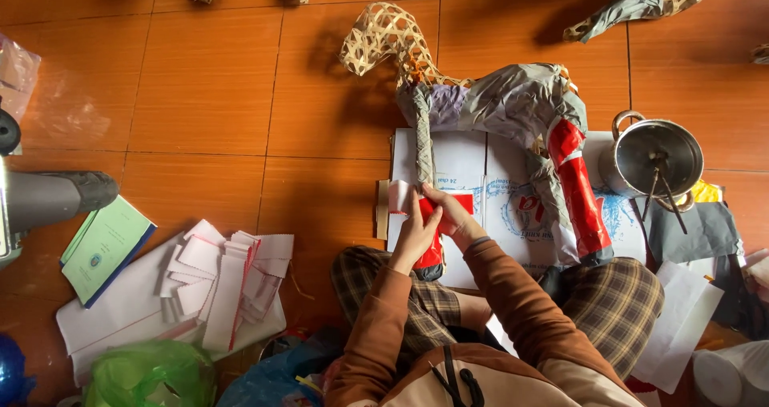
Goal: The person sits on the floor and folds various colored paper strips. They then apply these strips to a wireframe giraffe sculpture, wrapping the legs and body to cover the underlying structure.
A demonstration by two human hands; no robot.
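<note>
The woven animal frame stands on a flattened box on the floor before my knees; a metal pot sits to its right, paper strips to my left.

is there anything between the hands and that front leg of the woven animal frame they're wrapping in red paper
Nothing visible: the left hand and right hand both rest directly on the red paper around the frame's front leg.
</note>
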